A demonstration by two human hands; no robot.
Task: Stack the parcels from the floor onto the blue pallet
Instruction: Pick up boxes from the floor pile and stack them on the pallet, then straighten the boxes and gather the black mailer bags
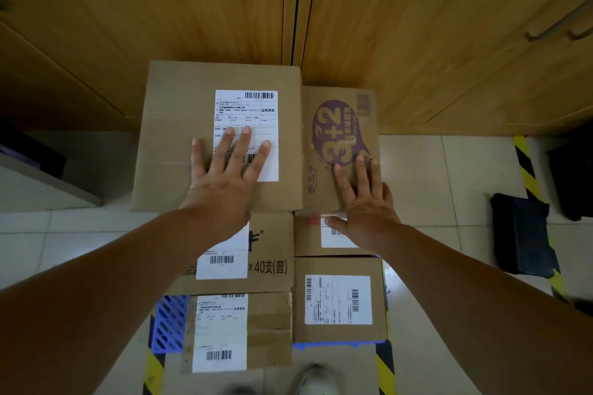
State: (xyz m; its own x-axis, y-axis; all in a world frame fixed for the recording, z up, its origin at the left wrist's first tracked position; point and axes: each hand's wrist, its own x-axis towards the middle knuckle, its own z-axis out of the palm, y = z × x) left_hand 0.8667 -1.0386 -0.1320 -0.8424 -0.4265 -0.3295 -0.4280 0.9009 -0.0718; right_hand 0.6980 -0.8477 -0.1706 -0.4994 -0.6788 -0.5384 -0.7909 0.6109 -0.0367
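Note:
Several cardboard parcels sit stacked on the blue pallet (170, 324), which shows only at the lower left and along the front edge. My left hand (224, 176) lies flat with spread fingers on the big top parcel (179, 138), partly over its white shipping label. My right hand (365, 202) rests flat on the neighbouring parcel printed with a purple "3+2" (337, 125), thumb hanging over its near edge. Lower parcels with white labels lie nearer me: one marked "x40" (272, 253), one at the front left (269, 330), one at the front right (337, 298).
Wooden cabinet doors (417, 26) stand right behind the stack. Yellow-black hazard tape (526, 170) marks the tiled floor. Black bags (519, 237) lie on the floor at the right. A pale shoe (317, 378) shows at the bottom edge.

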